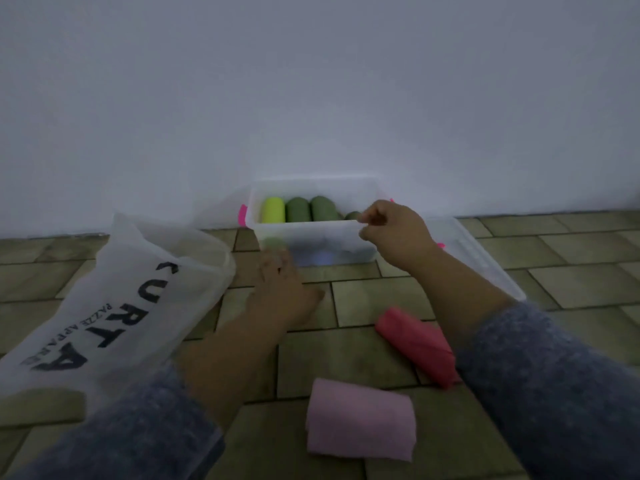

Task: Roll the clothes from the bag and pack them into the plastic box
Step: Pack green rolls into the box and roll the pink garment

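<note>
A clear plastic box (304, 237) stands on the tiled floor against the wall. Inside it lie a yellow-green roll (273, 210), two dark green rolls (298, 210) and part of another roll near my right hand. My right hand (393, 230) pinches the box's front rim at its right end. My left hand (282, 289) rests flat on the floor just in front of the box, fingers spread, holding nothing. A red rolled garment (417, 344) and a pink rolled garment (360, 420) lie on the floor near me. The white plastic bag (121, 306) with dark lettering lies to the left.
The box's clear lid (478, 258) with a pink clip lies on the floor to the right of the box. An olive cloth edge (41, 407) shows under the bag at the lower left. A plain white wall rises right behind the box.
</note>
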